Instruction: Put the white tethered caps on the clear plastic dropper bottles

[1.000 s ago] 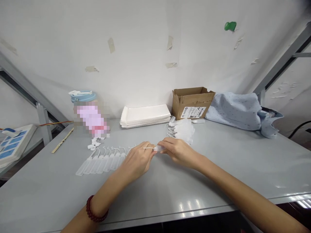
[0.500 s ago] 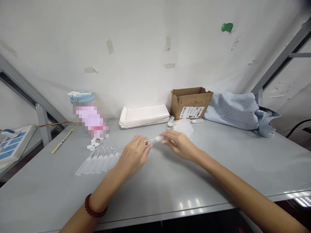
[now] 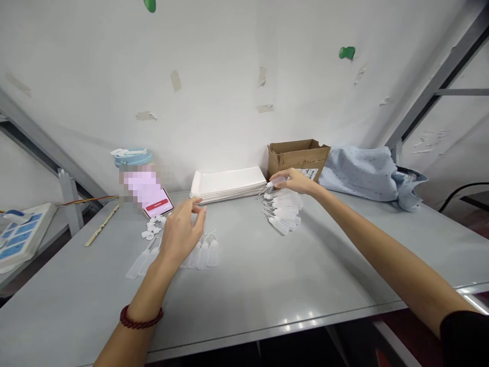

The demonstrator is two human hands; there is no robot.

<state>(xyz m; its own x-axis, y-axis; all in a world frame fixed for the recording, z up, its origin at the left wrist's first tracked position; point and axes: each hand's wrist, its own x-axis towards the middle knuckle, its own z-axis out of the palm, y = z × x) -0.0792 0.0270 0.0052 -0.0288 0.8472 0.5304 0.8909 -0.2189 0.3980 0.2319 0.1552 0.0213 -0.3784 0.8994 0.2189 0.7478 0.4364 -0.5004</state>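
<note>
Apart now, the hands have left the spot near the middle where they met half a second ago: the right hand (image 3: 274, 181) has swung to the far pile, and the left hand (image 3: 202, 205) has shifted left.

Behind the grey table (image 3: 286, 285) rises a white wall (image 3: 229, 46). At far right a speckled light-blue cloth (image 3: 359, 171) slumps beside a cardboard box (image 3: 280, 167), whose label is partly hidden by the right hand. A white panel with blue squares (image 3: 23, 234) lies off the left end. Left of the box sits a stack of white packets (image 3: 229, 179); at far left, a partly blurred phone (image 3: 159, 204) leans before a blue-topped container (image 3: 133, 158).

The pile of translucent bottles (image 3: 286, 206) fans out just near of the box, nozzles pointing left, bodies right. At its far end the right thumb and fingers pinch one bottle (image 3: 279, 181), its long axis running roughly left to right, nozzle left; whether it rests on the others cannot be told.

The left fingers curve loosely, tips slightly parted, with nothing visible between them. Their forearm covers the middle of the row of bottles (image 3: 212, 253), which point nozzle-far, the leftmost slanting right. Small white caps (image 3: 151, 229) cluster near the phone.
</note>
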